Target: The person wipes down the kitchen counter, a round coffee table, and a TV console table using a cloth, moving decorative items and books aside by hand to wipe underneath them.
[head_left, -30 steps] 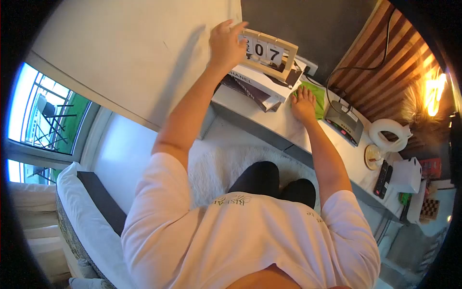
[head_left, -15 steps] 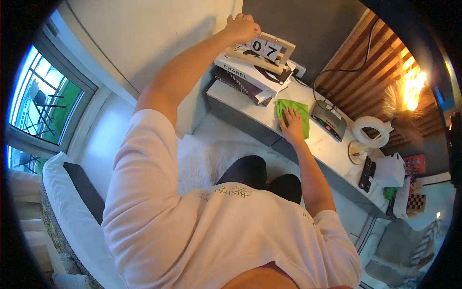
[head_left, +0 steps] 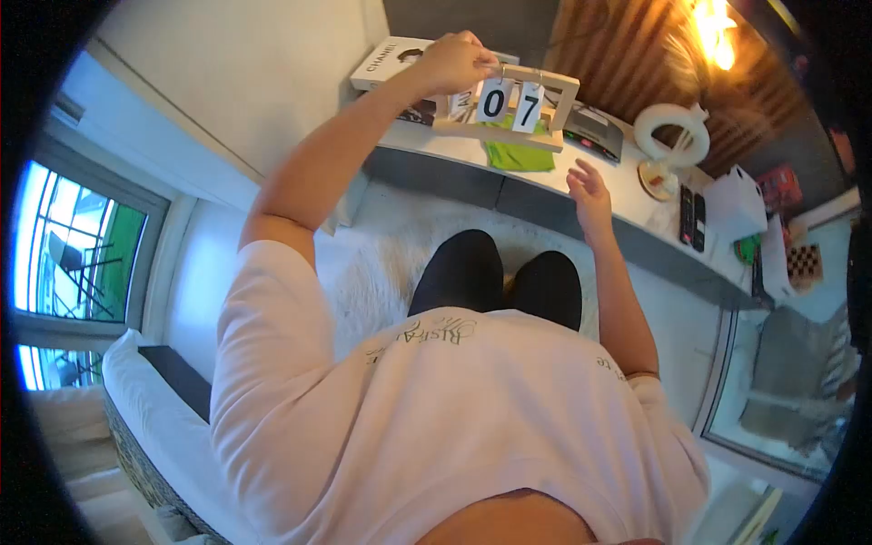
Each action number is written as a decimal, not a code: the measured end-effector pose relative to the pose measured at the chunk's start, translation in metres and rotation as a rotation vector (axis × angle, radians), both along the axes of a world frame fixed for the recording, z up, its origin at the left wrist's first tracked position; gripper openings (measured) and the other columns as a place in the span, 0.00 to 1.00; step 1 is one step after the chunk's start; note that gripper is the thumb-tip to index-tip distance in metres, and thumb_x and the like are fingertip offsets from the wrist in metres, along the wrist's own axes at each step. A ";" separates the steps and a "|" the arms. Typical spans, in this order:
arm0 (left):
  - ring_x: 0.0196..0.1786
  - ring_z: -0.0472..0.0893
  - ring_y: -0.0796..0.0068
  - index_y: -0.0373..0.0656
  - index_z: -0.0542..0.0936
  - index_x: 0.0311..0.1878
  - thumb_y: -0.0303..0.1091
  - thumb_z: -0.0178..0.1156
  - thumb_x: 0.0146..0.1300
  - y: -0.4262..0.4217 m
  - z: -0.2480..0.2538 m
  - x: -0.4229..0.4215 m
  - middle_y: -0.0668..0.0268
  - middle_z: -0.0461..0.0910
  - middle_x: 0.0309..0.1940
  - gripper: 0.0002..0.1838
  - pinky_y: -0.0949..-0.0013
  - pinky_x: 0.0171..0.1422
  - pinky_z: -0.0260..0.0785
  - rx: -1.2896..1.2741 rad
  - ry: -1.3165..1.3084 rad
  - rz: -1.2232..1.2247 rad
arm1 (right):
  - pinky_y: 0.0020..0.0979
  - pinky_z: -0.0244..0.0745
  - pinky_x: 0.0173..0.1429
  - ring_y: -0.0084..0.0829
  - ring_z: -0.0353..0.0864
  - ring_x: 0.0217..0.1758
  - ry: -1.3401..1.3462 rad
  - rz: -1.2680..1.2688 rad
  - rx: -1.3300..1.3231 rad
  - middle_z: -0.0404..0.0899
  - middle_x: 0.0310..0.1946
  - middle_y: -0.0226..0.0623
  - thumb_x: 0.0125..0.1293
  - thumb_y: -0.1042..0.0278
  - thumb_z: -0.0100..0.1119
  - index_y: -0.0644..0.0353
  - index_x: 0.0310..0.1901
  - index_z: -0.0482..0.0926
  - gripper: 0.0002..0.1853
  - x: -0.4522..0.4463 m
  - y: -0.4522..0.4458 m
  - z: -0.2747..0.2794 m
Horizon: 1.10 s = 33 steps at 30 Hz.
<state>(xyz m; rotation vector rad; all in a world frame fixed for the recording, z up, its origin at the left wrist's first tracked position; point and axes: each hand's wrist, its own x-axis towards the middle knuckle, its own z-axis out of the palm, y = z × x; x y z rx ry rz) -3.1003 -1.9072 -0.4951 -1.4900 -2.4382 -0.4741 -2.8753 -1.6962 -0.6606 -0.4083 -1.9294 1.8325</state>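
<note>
My left hand [head_left: 454, 64] grips the top left corner of a wooden flip calendar [head_left: 494, 105], its cards showing 0 and 7. The calendar is held up in front of the stacked books and over a green cloth [head_left: 521, 158], partly covering both. The cloth lies loose on the white cabinet top [head_left: 436, 145]. My right hand [head_left: 590, 191] hovers by the cabinet's front edge, right of the cloth. It is empty, with the fingers loosely bent and apart.
A book stack [head_left: 386, 62] stands at the cabinet's left end. Rightward are a black router [head_left: 595, 134], a white ring-shaped vase [head_left: 670, 136], remote controls [head_left: 692, 218] and a white box [head_left: 736, 204]. A sofa [head_left: 173, 427] stands at lower left.
The calendar has come off the books, raised rightward and toward me in my left hand. My right hand has let go of the green cloth and moved right. The view has shifted.
</note>
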 end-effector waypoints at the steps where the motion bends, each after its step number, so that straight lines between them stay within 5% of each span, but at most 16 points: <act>1: 0.53 0.73 0.58 0.47 0.81 0.50 0.45 0.58 0.61 0.011 -0.009 0.008 0.57 0.74 0.49 0.18 0.59 0.58 0.66 0.009 0.002 -0.019 | 0.26 0.69 0.53 0.26 0.74 0.48 0.015 -0.051 0.002 0.75 0.48 0.40 0.63 0.67 0.59 0.60 0.59 0.69 0.22 0.007 0.004 0.005; 10: 0.57 0.67 0.63 0.54 0.83 0.47 0.45 0.58 0.59 0.081 -0.066 0.047 0.65 0.73 0.47 0.15 0.57 0.63 0.55 -0.014 -0.027 -0.002 | 0.31 0.66 0.59 0.33 0.72 0.55 0.111 -0.318 0.308 0.73 0.50 0.42 0.57 0.73 0.57 0.59 0.55 0.70 0.22 0.015 0.046 0.035; 17: 0.53 0.70 0.63 0.54 0.83 0.43 0.41 0.59 0.57 0.021 -0.076 0.071 0.65 0.73 0.43 0.12 0.57 0.61 0.57 0.077 0.071 -0.016 | 0.28 0.66 0.58 0.29 0.72 0.53 0.017 -0.204 0.058 0.75 0.48 0.39 0.62 0.72 0.51 0.59 0.55 0.72 0.18 0.001 0.087 0.005; 18: 0.54 0.69 0.63 0.56 0.84 0.37 0.41 0.56 0.58 -0.001 -0.082 0.083 0.64 0.73 0.43 0.09 0.47 0.62 0.54 0.164 -0.011 -0.016 | 0.29 0.67 0.58 0.31 0.74 0.52 -0.020 -0.156 0.138 0.76 0.47 0.40 0.63 0.70 0.52 0.59 0.54 0.73 0.17 -0.005 0.082 -0.001; 20: 0.53 0.70 0.63 0.55 0.84 0.36 0.41 0.56 0.59 -0.046 -0.096 0.096 0.64 0.73 0.41 0.08 0.45 0.63 0.52 0.124 -0.055 0.045 | 0.31 0.69 0.57 0.34 0.76 0.51 -0.078 -0.070 0.308 0.77 0.46 0.43 0.64 0.65 0.55 0.59 0.52 0.75 0.16 -0.022 0.072 -0.013; 22: 0.52 0.71 0.61 0.52 0.83 0.39 0.40 0.58 0.58 -0.094 -0.109 0.119 0.65 0.73 0.41 0.09 0.55 0.59 0.57 0.139 0.002 0.176 | 0.34 0.69 0.56 0.39 0.76 0.51 -0.091 -0.022 0.598 0.78 0.46 0.47 0.63 0.61 0.57 0.60 0.50 0.75 0.17 -0.047 0.046 -0.020; 26: 0.52 0.70 0.61 0.52 0.83 0.40 0.39 0.59 0.58 -0.177 -0.165 0.142 0.65 0.74 0.41 0.09 0.53 0.60 0.56 0.066 -0.078 0.448 | 0.39 0.68 0.57 0.48 0.75 0.52 -0.015 0.096 0.938 0.77 0.46 0.53 0.61 0.54 0.59 0.61 0.50 0.76 0.21 -0.103 -0.004 -0.020; 29: 0.53 0.70 0.61 0.52 0.83 0.40 0.37 0.60 0.56 -0.223 -0.207 0.157 0.65 0.74 0.41 0.09 0.51 0.60 0.56 0.070 -0.148 0.690 | 0.40 0.70 0.55 0.47 0.76 0.51 -0.027 0.017 0.900 0.78 0.46 0.52 0.61 0.53 0.59 0.61 0.49 0.76 0.22 -0.151 -0.026 -0.025; 33: 0.55 0.69 0.60 0.54 0.83 0.40 0.37 0.61 0.56 -0.262 -0.272 0.161 0.66 0.74 0.43 0.09 0.46 0.61 0.55 0.053 -0.176 0.895 | 0.31 0.75 0.41 0.32 0.78 0.40 -0.208 0.039 0.120 0.77 0.38 0.45 0.59 0.44 0.60 0.64 0.54 0.70 0.31 -0.190 -0.065 0.020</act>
